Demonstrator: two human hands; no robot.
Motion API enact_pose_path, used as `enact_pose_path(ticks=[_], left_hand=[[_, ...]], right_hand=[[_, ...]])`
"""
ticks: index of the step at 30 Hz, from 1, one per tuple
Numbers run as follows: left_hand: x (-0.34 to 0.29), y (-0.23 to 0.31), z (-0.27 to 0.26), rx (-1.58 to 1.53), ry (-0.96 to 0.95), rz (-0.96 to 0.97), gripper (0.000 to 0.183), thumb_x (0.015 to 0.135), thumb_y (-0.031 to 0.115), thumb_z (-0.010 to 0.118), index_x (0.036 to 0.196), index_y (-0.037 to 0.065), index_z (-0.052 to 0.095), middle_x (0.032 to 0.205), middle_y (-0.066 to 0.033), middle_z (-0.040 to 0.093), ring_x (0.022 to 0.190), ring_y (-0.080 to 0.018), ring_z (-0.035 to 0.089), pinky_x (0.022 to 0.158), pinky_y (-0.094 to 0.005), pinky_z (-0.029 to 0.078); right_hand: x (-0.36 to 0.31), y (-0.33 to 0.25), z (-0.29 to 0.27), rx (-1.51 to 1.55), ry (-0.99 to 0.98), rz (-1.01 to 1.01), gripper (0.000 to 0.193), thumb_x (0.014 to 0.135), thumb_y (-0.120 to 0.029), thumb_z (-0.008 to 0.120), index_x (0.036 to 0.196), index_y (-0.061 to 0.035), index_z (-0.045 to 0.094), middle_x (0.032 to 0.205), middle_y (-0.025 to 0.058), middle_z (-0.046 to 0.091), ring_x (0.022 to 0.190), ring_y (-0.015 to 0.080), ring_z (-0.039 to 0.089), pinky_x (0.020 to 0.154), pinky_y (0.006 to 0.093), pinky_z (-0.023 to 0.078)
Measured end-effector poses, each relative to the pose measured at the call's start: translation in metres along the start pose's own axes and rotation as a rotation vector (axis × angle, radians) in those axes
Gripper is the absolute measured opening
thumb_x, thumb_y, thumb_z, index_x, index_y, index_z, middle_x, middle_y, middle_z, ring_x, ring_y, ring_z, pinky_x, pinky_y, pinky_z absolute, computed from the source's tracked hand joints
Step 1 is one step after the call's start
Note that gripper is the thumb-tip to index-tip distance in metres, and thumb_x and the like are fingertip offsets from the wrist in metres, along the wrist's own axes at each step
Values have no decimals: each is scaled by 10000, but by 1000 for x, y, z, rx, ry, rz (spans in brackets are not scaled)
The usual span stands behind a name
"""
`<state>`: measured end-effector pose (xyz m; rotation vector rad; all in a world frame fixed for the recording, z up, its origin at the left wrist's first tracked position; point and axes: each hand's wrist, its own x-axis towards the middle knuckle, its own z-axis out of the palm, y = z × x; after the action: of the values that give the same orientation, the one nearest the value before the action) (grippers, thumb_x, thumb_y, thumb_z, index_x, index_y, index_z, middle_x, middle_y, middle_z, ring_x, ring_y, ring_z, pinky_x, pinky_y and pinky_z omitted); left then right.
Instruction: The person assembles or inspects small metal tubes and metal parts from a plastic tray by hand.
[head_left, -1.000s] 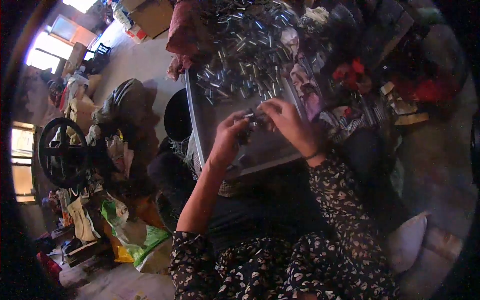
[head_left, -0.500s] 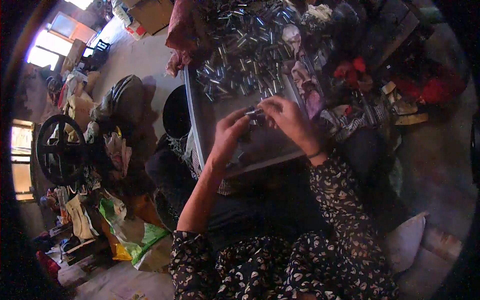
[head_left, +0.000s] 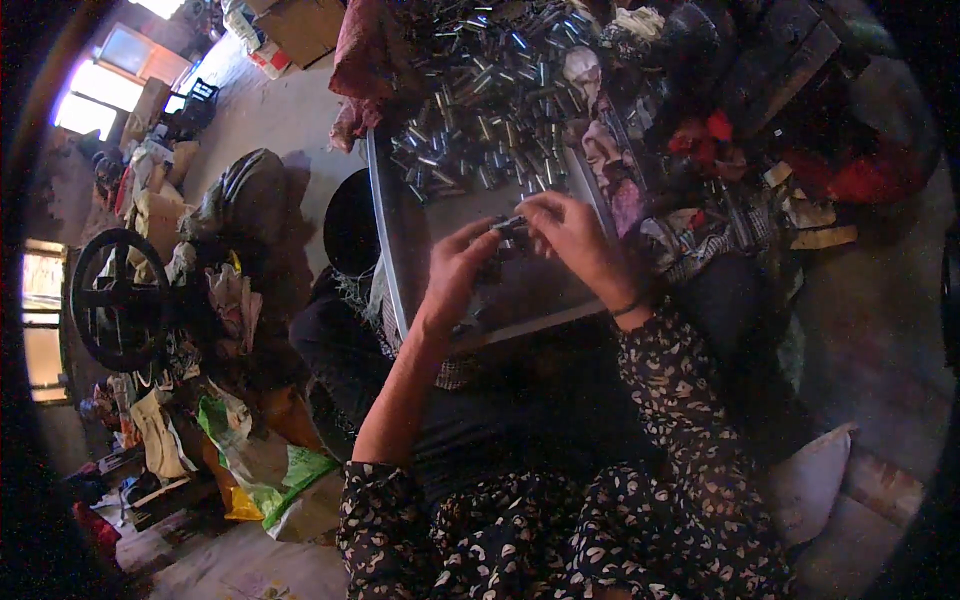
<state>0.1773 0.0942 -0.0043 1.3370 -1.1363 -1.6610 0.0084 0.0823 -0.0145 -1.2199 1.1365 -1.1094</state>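
Above the near part of a shallow metal tray (head_left: 385, 225), my two hands meet. My left hand (head_left: 460, 265) is closed, pinching a small shiny metal cylinder (head_left: 508, 224) between thumb and fingers. From the other side, my right hand (head_left: 567, 235) grips the same piece's right end with its fingertips. Beyond my hands, many similar short metal cylinders (head_left: 490, 120) lie heaped across the far half of the tray. A few dark pieces lie near my left wrist, too dim to make out.
A crumpled pinkish cloth (head_left: 612, 170) lies along the tray's right edge, and a reddish cloth (head_left: 358, 70) hangs at its far left corner. A dark handwheel (head_left: 120, 300) stands at the left. Near it lies a green and white sack (head_left: 265, 470). Red cloth (head_left: 870, 175) is heaped at the right.
My hands stay in nearly the same place, still together at the small metal cylinder. Only slight finger movement shows, and the view has barely shifted.
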Motion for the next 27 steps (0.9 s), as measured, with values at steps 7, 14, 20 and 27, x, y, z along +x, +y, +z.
enact_pose_path(ticks=[7,14,20,27], left_hand=[[-3,7,5,-76,-13,-28,325,818,198,509,1079,4,515,763,-7,557,632,-73,499,534,-207,406],[5,-7,-1,-18,-14,-7,325,808,187,516,1051,-28,528,762,-56,579,608,-96,511,504,-216,399],[3,-1,3,-116,-6,-107,296,796,188,525,1001,-24,554,759,-57,577,615,-111,514,524,-229,402],[2,-1,0,-88,-41,-134,288,793,172,519,991,-34,554,774,-63,577,638,-125,520,554,-232,407]], right_hand=[[1,3,-2,124,-40,77,258,815,-247,546,886,1,566,584,7,541,443,70,498,387,194,385],[-1,2,4,-34,28,-22,252,809,-243,553,863,2,573,587,32,553,434,86,502,401,226,394],[-1,4,4,-225,108,-170,218,789,-237,573,836,-24,584,560,71,554,436,117,517,427,268,401],[0,5,4,-186,76,-143,212,797,-242,557,830,-34,582,545,73,549,435,133,519,436,280,401]])
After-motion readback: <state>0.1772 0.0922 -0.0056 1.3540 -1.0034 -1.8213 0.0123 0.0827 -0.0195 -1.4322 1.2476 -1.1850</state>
